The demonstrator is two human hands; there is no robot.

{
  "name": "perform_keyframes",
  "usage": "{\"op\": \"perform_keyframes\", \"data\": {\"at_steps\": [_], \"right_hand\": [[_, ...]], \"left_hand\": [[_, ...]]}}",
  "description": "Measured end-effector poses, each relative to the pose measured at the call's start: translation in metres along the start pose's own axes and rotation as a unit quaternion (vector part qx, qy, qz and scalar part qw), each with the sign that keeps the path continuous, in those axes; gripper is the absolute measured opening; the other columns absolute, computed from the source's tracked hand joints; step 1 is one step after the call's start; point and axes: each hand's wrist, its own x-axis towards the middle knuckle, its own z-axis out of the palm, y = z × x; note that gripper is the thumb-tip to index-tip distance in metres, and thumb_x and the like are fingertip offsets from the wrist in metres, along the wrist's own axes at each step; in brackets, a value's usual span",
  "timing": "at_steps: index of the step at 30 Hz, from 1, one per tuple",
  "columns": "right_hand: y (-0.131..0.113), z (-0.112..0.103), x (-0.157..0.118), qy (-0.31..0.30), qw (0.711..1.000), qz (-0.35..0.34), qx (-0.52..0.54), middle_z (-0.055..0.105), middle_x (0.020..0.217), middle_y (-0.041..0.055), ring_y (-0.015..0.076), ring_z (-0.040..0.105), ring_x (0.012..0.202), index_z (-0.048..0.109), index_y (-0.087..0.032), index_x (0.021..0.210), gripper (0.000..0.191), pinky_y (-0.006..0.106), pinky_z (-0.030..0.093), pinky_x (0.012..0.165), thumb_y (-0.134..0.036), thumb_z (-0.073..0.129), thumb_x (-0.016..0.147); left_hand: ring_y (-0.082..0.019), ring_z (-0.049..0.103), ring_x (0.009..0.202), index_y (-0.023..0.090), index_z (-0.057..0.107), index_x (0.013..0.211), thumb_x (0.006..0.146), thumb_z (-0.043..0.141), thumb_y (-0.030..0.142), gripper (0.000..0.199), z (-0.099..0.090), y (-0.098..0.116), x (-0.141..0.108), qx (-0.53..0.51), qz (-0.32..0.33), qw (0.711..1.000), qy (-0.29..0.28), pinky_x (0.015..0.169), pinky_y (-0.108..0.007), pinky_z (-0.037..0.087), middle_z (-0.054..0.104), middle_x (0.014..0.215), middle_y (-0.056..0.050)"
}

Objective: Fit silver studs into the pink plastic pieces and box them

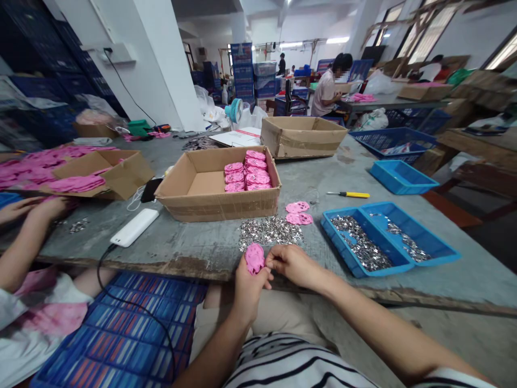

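Observation:
My left hand (251, 285) is closed around a flat pink oval piece (254, 258) with cut-outs, held upright over the table's front edge. Against the right side of that piece, my right hand (293, 264) has its thumb and fingertips pinched together. Whatever sits in the pinch is too small to make out. Just beyond my hands lies a spread of small shiny metal parts (270, 231). Two more pink pieces (299, 213) lie flat to its right. Behind the metal parts, stacks of similar pink pieces (254, 171) fill the right end of a cardboard box (218, 207).
Blue trays (365, 264) with metal parts stand at right, near a yellow-handled screwdriver (354, 194) and another blue tray (404, 177). A white power bank (134, 227) with a black cable lies left. A co-worker's hands (44, 207) are at far left, beside pink pieces.

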Motion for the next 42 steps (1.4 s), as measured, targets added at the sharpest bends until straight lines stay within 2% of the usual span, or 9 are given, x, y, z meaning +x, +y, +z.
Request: {"op": "perform_keyframes", "data": {"at_steps": [7, 11, 14, 17, 22, 29, 34, 38, 42], "right_hand": [[0.014, 0.016, 0.002, 0.045, 0.984, 0.05, 0.165, 0.059, 0.06, -0.0027, 0.0104, 0.049, 0.058, 0.059, -0.017, 0.071, 0.007, 0.022, 0.036, 0.057, -0.02, 0.06, 0.078], [0.02, 0.02, 0.004, 0.064, 0.972, 0.08, 0.21, 0.055, 0.059, -0.0025, 0.0111, 0.046, 0.058, 0.056, -0.018, 0.065, 0.014, 0.024, 0.036, 0.058, -0.026, 0.064, 0.073], [0.019, 0.017, 0.002, 0.104, 0.954, 0.057, 0.274, 0.059, 0.071, 0.0021, 0.0148, 0.053, 0.07, 0.056, -0.018, 0.06, 0.024, 0.029, 0.044, 0.069, -0.037, 0.069, 0.071], [0.015, 0.013, 0.0, 0.159, 0.931, 0.033, 0.326, 0.059, 0.088, 0.0063, 0.0191, 0.056, 0.086, 0.058, -0.019, 0.057, 0.033, 0.037, 0.047, 0.083, -0.046, 0.072, 0.07], [0.011, 0.015, 0.0, 0.161, 0.919, 0.056, 0.356, 0.055, 0.099, 0.0073, 0.0157, 0.053, 0.075, 0.062, -0.018, 0.06, 0.034, 0.036, 0.051, 0.07, -0.048, 0.077, 0.065], [0.011, 0.017, -0.004, 0.175, 0.936, 0.037, 0.304, 0.057, 0.1, 0.0084, 0.0206, 0.055, 0.089, 0.065, -0.019, 0.059, 0.028, 0.037, 0.05, 0.077, -0.044, 0.074, 0.069], [0.01, 0.015, -0.004, 0.202, 0.948, 0.008, 0.246, 0.059, 0.1, 0.0076, 0.0219, 0.056, 0.096, 0.066, -0.02, 0.059, 0.024, 0.04, 0.046, 0.088, -0.04, 0.073, 0.071], [0.012, 0.021, -0.005, 0.248, 0.933, 0.009, 0.26, 0.061, 0.104, 0.007, 0.024, 0.055, 0.106, 0.067, -0.021, 0.06, 0.025, 0.043, 0.041, 0.097, -0.041, 0.073, 0.072], [0.014, 0.031, -0.006, 0.271, 0.903, 0.03, 0.333, 0.062, 0.099, 0.0071, 0.0262, 0.054, 0.114, 0.066, -0.021, 0.059, 0.023, 0.045, 0.038, 0.102, -0.04, 0.075, 0.07]], "left_hand": [[-0.01, 0.056, 0.047, 0.017, 0.054, 0.08, 0.055, 0.067, 0.012, 0.029, 0.0, 0.003, 0.004, 0.009, 0.027, 0.999, 0.017, 0.038, -0.018, 0.041, 0.06, 0.062, 0.003], [-0.009, 0.055, 0.047, 0.017, 0.054, 0.079, 0.056, 0.07, 0.014, 0.028, 0.002, 0.003, 0.005, 0.01, 0.034, 0.999, 0.012, 0.038, -0.018, 0.042, 0.06, 0.066, 0.003], [-0.01, 0.058, 0.052, 0.017, 0.054, 0.085, 0.057, 0.076, 0.019, 0.035, 0.004, 0.008, 0.003, -0.041, 0.012, 0.999, -0.015, 0.042, -0.019, 0.044, 0.06, 0.068, 0.003], [-0.016, 0.064, 0.063, 0.016, 0.055, 0.09, 0.071, 0.072, 0.037, 0.033, 0.007, 0.021, 0.003, -0.149, -0.056, 0.985, -0.069, 0.052, -0.024, 0.051, 0.064, 0.074, -0.002], [-0.02, 0.068, 0.08, 0.013, 0.059, 0.094, 0.096, 0.038, 0.045, 0.038, 0.013, 0.037, 0.003, -0.22, -0.125, 0.965, -0.074, 0.067, -0.032, 0.057, 0.068, 0.083, -0.009], [-0.023, 0.066, 0.1, 0.012, 0.061, 0.111, 0.1, 0.031, 0.045, 0.046, 0.014, 0.03, -0.001, -0.235, -0.085, 0.965, -0.078, 0.08, -0.034, 0.057, 0.071, 0.096, -0.011], [-0.024, 0.063, 0.113, 0.012, 0.061, 0.116, 0.098, 0.039, 0.044, 0.043, 0.014, 0.02, 0.001, -0.238, -0.053, 0.966, -0.089, 0.095, -0.036, 0.051, 0.071, 0.106, -0.012], [-0.02, 0.06, 0.119, 0.016, 0.055, 0.127, 0.095, 0.047, 0.029, 0.035, 0.013, 0.013, 0.0, -0.259, -0.006, 0.96, -0.111, 0.107, -0.036, 0.042, 0.069, 0.113, -0.01], [-0.022, 0.055, 0.126, 0.026, 0.045, 0.139, 0.091, 0.052, 0.023, 0.049, 0.014, 0.013, -0.003, -0.282, 0.012, 0.948, -0.147, 0.113, -0.04, 0.036, 0.061, 0.131, -0.008]]}}
